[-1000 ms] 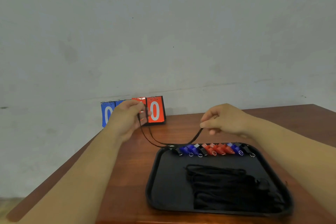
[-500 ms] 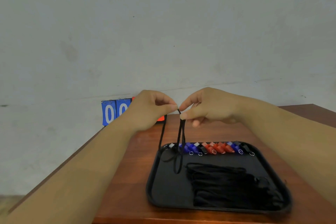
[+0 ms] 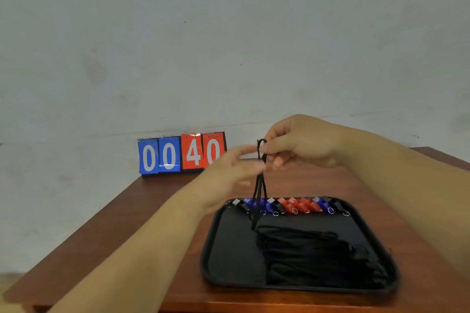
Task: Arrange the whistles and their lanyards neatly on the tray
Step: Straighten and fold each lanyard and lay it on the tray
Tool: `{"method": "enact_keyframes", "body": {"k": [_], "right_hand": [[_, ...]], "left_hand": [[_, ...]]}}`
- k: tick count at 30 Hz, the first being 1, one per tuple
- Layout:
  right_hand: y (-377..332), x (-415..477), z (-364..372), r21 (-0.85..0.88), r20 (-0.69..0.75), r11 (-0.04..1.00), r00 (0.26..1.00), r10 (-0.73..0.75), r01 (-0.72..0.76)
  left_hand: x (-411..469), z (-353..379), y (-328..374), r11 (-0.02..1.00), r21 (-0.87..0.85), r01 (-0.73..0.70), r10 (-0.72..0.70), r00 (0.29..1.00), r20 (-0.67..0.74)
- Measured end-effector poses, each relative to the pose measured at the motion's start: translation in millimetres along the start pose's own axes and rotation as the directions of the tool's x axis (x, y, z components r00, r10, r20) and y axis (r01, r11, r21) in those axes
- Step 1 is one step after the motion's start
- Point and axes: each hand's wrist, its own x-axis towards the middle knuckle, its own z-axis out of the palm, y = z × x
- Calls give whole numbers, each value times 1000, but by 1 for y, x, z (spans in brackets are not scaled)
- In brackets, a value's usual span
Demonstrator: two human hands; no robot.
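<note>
Wood-grain, reddish-brown bench (image 3: pixel 142 213) fills the lower part of the view, its far edge meeting a plain, pale grey wall (image 3: pixel 229 46) that shows a few small dark specks and faint smudges. A black rectangular plastic tray with rounded corners (image 3: pixel 216 244) lies on the bench, and everything else is placed from it. Along the tray's far edge runs a row of small plastic whistles (image 3: pixel 292 206), black, blue and red, lying side by side with small metal rings toward the near side. In the tray's near right part sits a heap of folded black cord lanyards (image 3: pixel 318 254). Beyond the tray's far left corner, against the wall, a small flip scoreboard (image 3: pixel 181 154) stands on the bench, two blue cards reading 0 0 and two red cards reading 4 0.

Above the tray's far left part, the right hand (image 3: pixel 302 145) has its thumb and forefinger closed on the top of a doubled black cord lanyard (image 3: pixel 259 190), which hangs down in several strands; the lower end reaches the tray floor just left of the heap. The left hand (image 3: pixel 229 180) is blurred, its fingers (image 3: pixel 244 151) stretched toward the same cord just under the right hand's pinch; whether they have closed on it cannot be told. Both forearms are bare.
</note>
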Motion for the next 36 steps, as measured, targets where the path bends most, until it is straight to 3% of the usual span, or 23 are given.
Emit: {"method": "enact_keyframes", "body": {"k": [3,8,11,13,16,19,22,28,33,36], "right_hand": [[3,-5,-13,73,-44,997,999,-2,5],[38,-12,-46,235,-146,969,984,107,-70],[76,-15,-60,293,-146,942,966,213,-164],[102,-16,-64,298,-130,927,952,275,-227],[139,-14,-62,139,-141,938,931,337,-319],[171,-6,-55,-164,-188,926,932,309,-340],[187,1,-50,-483,-167,821,953,254,-304],[188,1,-43,-779,-90,599,979,182,-184],[175,-4,-47,-807,-38,556,957,287,-199],[172,-6,-43,-819,-60,547,973,222,-175]], "left_hand": [[1,15,-19,999,-24,49,-46,994,103],[13,10,-28,936,-334,109,-146,986,-87],[20,4,-38,928,-331,171,-223,967,-126],[25,6,-46,948,-223,225,-264,950,-164],[33,11,-64,942,131,308,-277,937,-211],[42,12,-86,853,420,309,-238,948,-214],[48,16,-103,723,620,304,-218,952,-214],[49,25,-114,605,752,262,-228,962,-152],[44,32,-117,589,769,248,-216,965,-146],[40,44,-116,580,784,222,-173,974,-148]]}}
